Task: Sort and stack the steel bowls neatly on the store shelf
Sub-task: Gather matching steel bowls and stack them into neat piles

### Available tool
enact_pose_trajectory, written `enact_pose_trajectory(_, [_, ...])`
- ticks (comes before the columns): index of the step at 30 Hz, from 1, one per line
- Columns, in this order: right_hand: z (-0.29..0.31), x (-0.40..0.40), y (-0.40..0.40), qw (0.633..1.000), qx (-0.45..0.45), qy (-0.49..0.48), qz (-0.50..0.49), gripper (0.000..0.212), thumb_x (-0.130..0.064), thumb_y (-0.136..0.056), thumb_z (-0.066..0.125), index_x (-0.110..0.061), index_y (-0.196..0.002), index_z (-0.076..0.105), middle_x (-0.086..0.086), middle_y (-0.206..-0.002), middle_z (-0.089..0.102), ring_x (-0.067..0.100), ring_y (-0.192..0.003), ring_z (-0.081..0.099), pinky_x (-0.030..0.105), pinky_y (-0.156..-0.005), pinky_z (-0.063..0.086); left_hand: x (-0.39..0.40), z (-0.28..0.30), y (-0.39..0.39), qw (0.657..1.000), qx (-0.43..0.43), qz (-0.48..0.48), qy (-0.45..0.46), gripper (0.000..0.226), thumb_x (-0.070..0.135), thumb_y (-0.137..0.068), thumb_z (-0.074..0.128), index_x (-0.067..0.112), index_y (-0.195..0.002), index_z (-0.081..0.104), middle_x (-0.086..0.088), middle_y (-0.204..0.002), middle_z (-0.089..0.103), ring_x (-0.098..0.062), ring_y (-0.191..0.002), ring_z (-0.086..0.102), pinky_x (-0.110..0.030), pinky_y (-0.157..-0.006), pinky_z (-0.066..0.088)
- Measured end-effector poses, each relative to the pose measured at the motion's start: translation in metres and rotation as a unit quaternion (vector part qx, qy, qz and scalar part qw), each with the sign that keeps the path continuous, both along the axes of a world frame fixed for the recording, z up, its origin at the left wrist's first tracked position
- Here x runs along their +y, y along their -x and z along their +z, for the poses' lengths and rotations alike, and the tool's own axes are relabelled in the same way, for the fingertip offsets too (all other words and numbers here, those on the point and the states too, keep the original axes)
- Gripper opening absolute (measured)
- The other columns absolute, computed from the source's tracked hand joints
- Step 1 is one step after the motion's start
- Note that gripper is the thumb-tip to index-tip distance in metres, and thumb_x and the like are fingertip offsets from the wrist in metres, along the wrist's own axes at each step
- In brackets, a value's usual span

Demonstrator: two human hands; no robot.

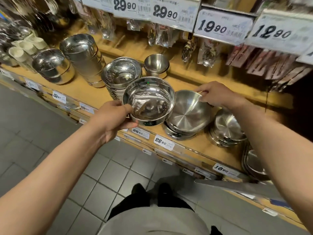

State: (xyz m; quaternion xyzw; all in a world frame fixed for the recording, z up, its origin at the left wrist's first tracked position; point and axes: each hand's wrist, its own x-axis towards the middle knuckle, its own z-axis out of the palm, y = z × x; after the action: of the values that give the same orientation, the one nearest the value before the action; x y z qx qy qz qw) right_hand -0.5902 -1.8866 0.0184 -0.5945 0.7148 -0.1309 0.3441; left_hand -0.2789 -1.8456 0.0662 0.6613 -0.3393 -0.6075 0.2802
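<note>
Mid-sort: I am gripping one shiny straight-walled steel bowl point(149, 100) in my left hand point(111, 119); right hand point(215, 94) is pinching the tilted brushed steel bowl's point(189, 112) rim atop its stack; wooden shelf point(81, 92) stacks partly neat.

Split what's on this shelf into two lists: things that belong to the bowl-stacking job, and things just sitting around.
Job:
- shiny straight-walled steel bowl, gripped by left hand
- tilted brushed steel bowl, rim pinched by right hand
- stack of shiny steel bowls
- small brushed steel bowl stack

Bystanders:
- hanging packaged steel spoons
- white price cards
- cream ceramic cups
</note>
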Motion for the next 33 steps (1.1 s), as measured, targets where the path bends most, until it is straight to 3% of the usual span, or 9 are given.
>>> enact_pose_trajectory(4, [-0.010,-0.003,-0.010,0.999,0.002,0.038,0.002,0.034,-0.005,-0.092,0.061,-0.019,-0.119,0.075,0.002,-0.109,0.070,0.018,-0.102,0.061,0.023,-0.080,0.042,0.007,-0.004,0.008,1.000,-0.009,0.022,-0.007,0.008,-0.002,-0.098,0.054,-0.001,-0.097,0.062,-0.020,-0.085,0.069,-0.020,-0.061,0.070,-0.023,-0.052,0.061])
enact_pose_trajectory(9, [-0.014,-0.001,-0.012,0.996,-0.026,0.045,-0.068,0.031,-0.012,-0.090,0.065,-0.016,-0.120,0.073,0.006,-0.118,0.070,0.014,-0.095,0.056,0.021,-0.080,0.040,0.017,-0.006,0.010,0.999,-0.021,0.035,-0.020,0.014,-0.001,-0.099,0.053,-0.007,-0.109,0.061,-0.026,-0.099,0.072,-0.025,-0.073,0.071,-0.022,-0.053,0.061])
enact_pose_trajectory(14, [-0.005,0.007,-0.014,0.987,-0.084,0.093,-0.102,0.033,-0.017,-0.090,0.066,-0.015,-0.122,0.072,0.003,-0.119,0.072,0.012,-0.105,0.059,0.019,-0.088,0.040,0.017,-0.007,0.010,0.998,-0.026,0.054,-0.023,0.023,-0.001,-0.099,0.053,-0.010,-0.120,0.057,-0.030,-0.115,0.070,-0.029,-0.081,0.072,-0.024,-0.053,0.062])
enact_pose_trajectory(17, [0.001,0.016,-0.017,0.986,-0.089,0.109,-0.087,0.035,-0.016,-0.090,0.066,-0.013,-0.124,0.072,0.001,-0.117,0.072,0.011,-0.105,0.059,0.017,-0.084,0.042,0.015,-0.007,0.011,0.998,-0.020,0.055,-0.025,0.025,-0.001,-0.099,0.052,-0.010,-0.122,0.056,-0.031,-0.115,0.069,-0.029,-0.083,0.072,-0.025,-0.055,0.063])
enact_pose_trajectory(20, [0.004,0.026,-0.020,0.982,-0.115,0.124,-0.081,0.032,-0.013,-0.090,0.067,-0.011,-0.121,0.073,-0.001,-0.112,0.070,0.009,-0.101,0.059,0.000,-0.069,0.040,0.014,-0.008,0.009,0.998,-0.003,0.051,-0.020,0.024,-0.001,-0.099,0.052,-0.010,-0.120,0.057,-0.026,-0.100,0.070,-0.024,-0.073,0.072,-0.025,-0.055,0.063])
enact_pose_trajectory(22, [0.008,0.034,-0.026,0.980,-0.133,0.125,-0.083,0.027,-0.011,-0.090,0.067,-0.012,-0.116,0.074,-0.004,-0.105,0.070,0.004,-0.090,0.061,-0.003,-0.066,0.039,0.014,-0.007,0.007,0.999,0.008,0.043,-0.016,0.022,-0.002,-0.098,0.053,-0.010,-0.118,0.058,-0.024,-0.095,0.070,-0.023,-0.070,0.071,-0.025,-0.055,0.062])
enact_pose_trajectory(26, [0.016,0.048,-0.049,0.977,-0.170,0.104,-0.081,0.020,-0.016,-0.090,0.067,-0.028,-0.105,0.073,-0.017,-0.092,0.068,-0.014,-0.075,0.060,0.008,-0.068,0.044,0.015,-0.003,-0.009,0.999,0.022,0.033,-0.009,0.020,-0.002,-0.097,0.054,-0.007,-0.116,0.060,-0.031,-0.113,0.070,-0.026,-0.075,0.072,-0.026,-0.055,0.063])
enact_pose_trajectory(30, [0.024,0.057,-0.095,0.960,-0.253,0.074,-0.096,0.012,-0.029,-0.095,0.067,-0.036,-0.100,0.074,-0.019,-0.100,0.071,-0.001,-0.088,0.066,0.018,-0.073,0.051,0.021,0.006,-0.047,0.999,0.032,0.042,0.006,0.014,-0.002,-0.097,0.056,-0.006,-0.109,0.062,-0.032,-0.113,0.070,-0.027,-0.070,0.072,-0.028,-0.058,0.064])
enact_pose_trajectory(33, [0.034,0.066,-0.149,0.937,-0.342,0.022,-0.072,0.033,-0.043,-0.098,0.061,-0.028,-0.127,0.066,-0.011,-0.127,0.064,0.006,-0.106,0.066,0.025,-0.076,0.061,0.029,0.011,-0.087,0.998,0.036,0.048,0.017,0.020,0.000,-0.097,0.056,-0.005,-0.116,0.060,-0.032,-0.116,0.069,-0.030,-0.080,0.069,-0.027,-0.057,0.063])
